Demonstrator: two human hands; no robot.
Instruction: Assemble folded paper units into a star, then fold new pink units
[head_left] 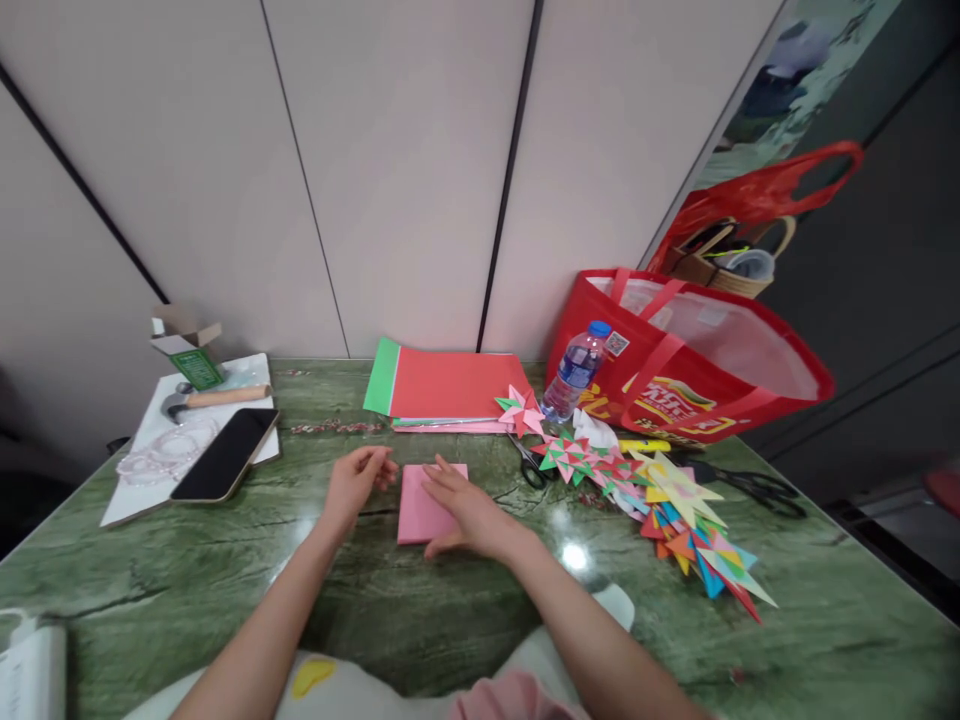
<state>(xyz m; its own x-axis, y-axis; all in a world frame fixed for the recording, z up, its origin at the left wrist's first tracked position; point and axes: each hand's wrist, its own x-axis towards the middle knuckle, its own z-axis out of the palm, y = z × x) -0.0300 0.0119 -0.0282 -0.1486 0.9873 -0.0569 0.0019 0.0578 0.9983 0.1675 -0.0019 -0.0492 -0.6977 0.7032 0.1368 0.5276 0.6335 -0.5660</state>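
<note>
A pink folded paper lies on the green marble table in front of me. My right hand rests flat on its right part, fingers stretched out toward the left. My left hand sits just left of the paper, fingers loosely curled and apart, touching the table near the paper's upper left corner. Neither hand holds anything.
A stack of red, green and pink sheets lies behind. Paper stars, two scissors, a water bottle and a red bag stand at right. A phone, hammer and small box are at left.
</note>
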